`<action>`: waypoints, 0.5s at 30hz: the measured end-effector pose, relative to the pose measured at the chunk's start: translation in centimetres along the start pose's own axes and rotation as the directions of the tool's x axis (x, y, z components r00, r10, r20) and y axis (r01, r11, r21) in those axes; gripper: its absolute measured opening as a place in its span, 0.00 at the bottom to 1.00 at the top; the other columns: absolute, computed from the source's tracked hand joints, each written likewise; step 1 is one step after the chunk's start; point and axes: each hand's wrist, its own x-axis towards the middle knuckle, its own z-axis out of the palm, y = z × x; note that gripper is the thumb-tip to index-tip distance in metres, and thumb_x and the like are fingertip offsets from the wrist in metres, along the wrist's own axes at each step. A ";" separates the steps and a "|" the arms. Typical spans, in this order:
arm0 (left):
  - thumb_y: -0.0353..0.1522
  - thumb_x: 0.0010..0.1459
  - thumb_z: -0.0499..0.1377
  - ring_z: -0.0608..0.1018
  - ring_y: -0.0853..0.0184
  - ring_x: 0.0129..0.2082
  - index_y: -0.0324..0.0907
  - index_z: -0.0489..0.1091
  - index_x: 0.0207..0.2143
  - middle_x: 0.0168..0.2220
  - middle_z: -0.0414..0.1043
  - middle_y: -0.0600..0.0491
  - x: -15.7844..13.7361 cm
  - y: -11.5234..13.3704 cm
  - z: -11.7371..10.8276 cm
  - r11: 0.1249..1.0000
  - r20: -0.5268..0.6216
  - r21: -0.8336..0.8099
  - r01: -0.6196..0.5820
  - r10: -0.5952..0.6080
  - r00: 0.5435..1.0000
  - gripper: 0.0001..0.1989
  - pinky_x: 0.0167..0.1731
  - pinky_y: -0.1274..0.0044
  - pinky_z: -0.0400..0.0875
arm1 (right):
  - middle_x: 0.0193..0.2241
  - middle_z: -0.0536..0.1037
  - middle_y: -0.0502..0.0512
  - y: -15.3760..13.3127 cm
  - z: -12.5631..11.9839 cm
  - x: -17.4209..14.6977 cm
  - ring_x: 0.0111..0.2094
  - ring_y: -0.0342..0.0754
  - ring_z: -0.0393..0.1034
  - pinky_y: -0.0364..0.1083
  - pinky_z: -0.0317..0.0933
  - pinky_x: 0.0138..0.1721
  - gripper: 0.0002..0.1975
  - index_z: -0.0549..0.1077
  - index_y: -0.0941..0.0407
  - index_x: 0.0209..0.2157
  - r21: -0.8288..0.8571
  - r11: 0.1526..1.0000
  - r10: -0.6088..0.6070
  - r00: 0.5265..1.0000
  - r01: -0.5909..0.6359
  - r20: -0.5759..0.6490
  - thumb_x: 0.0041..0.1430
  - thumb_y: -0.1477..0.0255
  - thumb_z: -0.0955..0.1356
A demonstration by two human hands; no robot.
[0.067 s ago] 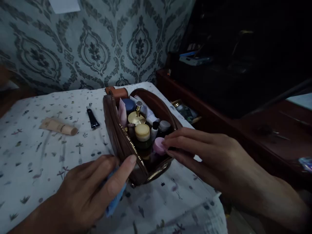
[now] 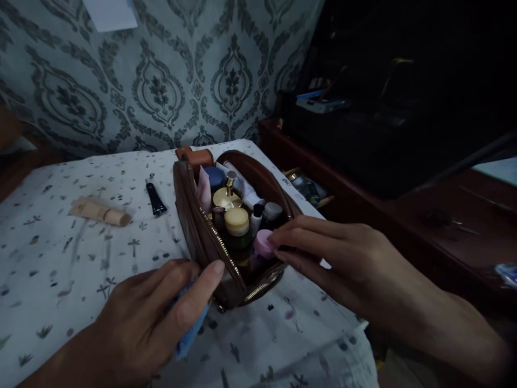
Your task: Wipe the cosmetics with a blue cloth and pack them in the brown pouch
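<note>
A brown zip-up toiletry bag (image 2: 194, 226) stands unzipped on the patterned sheet, packed with several cosmetics. Inside are a cream jar with a yellow lid (image 2: 236, 221), a gold-topped bottle (image 2: 227, 198), a white tube (image 2: 251, 197) and a dark jar with a grey lid (image 2: 272, 211). At the bag's near right end, the fingertips of my right hand (image 2: 343, 253) are closed on a small pink jar (image 2: 264, 244). My left hand (image 2: 153, 312) is curled round a blue cloth (image 2: 191, 328), its thumb resting by the bag's zipped edge.
Left of the bag, a beige tube (image 2: 100, 211) and a small black tube (image 2: 155, 198) lie on the sheet (image 2: 133, 280). To the right are an open drawer (image 2: 307, 186) with things in it and a dark red wooden surface (image 2: 444, 215). Patterned wallpaper (image 2: 157, 91) rises behind.
The view has shifted very slightly. Both hands and the pink jar stay in the same places relative to the bag.
</note>
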 end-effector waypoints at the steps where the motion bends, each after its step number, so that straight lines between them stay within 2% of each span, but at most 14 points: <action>1: 0.23 0.67 0.45 0.81 0.61 0.43 0.35 0.58 0.66 0.44 0.78 0.43 0.0 0.1 -0.2 1.000 0.007 0.009 0.015 -0.015 1.000 0.26 0.35 0.75 0.79 | 0.36 0.79 0.56 0.1 0.1 0.0 0.33 0.46 0.76 0.42 0.71 0.35 0.11 0.77 0.55 0.44 -0.004 1.000 0.000 1.000 0.000 0.008 0.70 0.72 0.63; 6: 0.23 0.68 0.45 0.81 0.63 0.43 0.37 0.61 0.63 0.43 0.79 0.45 -0.2 0.4 -0.6 1.000 0.013 0.014 0.023 -0.023 1.000 0.23 0.37 0.77 0.77 | 0.37 0.79 0.57 0.2 0.1 0.0 0.33 0.45 0.76 0.42 0.71 0.35 0.11 0.77 0.56 0.44 -0.027 1.000 0.009 1.000 -0.008 0.028 0.70 0.71 0.63; 9: 0.24 0.68 0.48 0.80 0.64 0.42 0.38 0.59 0.64 0.41 0.79 0.45 -1.2 0.0 -0.3 1.000 -0.006 0.013 0.012 -0.012 1.000 0.23 0.33 0.78 0.75 | 0.38 0.79 0.57 0.1 0.1 0.1 0.34 0.46 0.76 0.43 0.71 0.35 0.10 0.77 0.56 0.43 -0.020 1.000 -0.008 1.000 0.008 -0.012 0.69 0.72 0.63; 12: 0.22 0.66 0.48 0.79 0.65 0.35 0.40 0.61 0.62 0.38 0.78 0.47 -2.5 -1.4 0.3 0.998 -0.035 0.044 0.043 -0.042 0.999 0.23 0.25 0.79 0.69 | 0.40 0.80 0.57 -0.2 0.0 0.3 0.35 0.47 0.78 0.43 0.72 0.36 0.08 0.76 0.56 0.42 0.003 0.998 -0.055 0.994 0.055 -0.093 0.68 0.75 0.64; 15: 0.26 0.67 0.50 0.78 0.67 0.29 0.42 0.66 0.57 0.35 0.77 0.49 -3.4 -4.3 0.6 0.984 -0.001 0.046 0.171 -0.171 0.985 0.18 0.23 0.80 0.65 | 0.38 0.80 0.54 -1.1 0.0 0.2 0.36 0.46 0.78 0.42 0.72 0.36 0.08 0.74 0.54 0.42 0.030 0.995 -0.093 0.984 0.098 -0.155 0.65 0.78 0.66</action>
